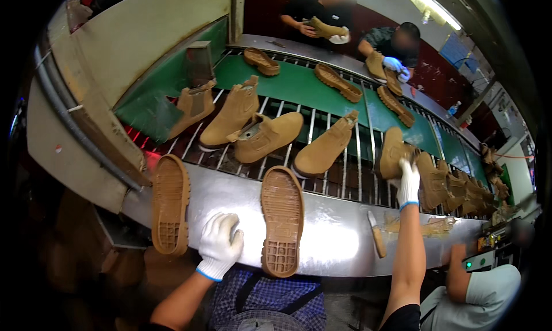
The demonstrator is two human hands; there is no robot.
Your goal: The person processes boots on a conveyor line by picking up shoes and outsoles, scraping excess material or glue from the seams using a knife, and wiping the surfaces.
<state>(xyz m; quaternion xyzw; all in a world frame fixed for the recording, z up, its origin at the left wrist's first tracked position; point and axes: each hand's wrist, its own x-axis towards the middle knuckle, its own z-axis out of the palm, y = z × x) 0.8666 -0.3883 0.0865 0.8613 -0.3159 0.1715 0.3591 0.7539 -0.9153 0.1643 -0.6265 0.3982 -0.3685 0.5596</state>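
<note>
Sole [171, 204] overhangs table [333, 233], left hand [221, 239] beside it half-curled and empty, second sole [282, 220] just right, both probably laid out for quick reach, while right hand [407, 185] grips boot [390, 154] over bars [359, 158], apparently steadying it.

Everything's shot from head height, through the left of two wide fisheyes worn on the head. The view is aimed down and ahead, over a metal ledge [336, 262] and across a green belt [293, 92]. The left hand [220, 240] and right hand [409, 184] are caught pretty close, forearms [409, 250] coming in from below, while the far-side workers [305, 8] are framed way further off up top, straight edges bent toward the rim
</note>
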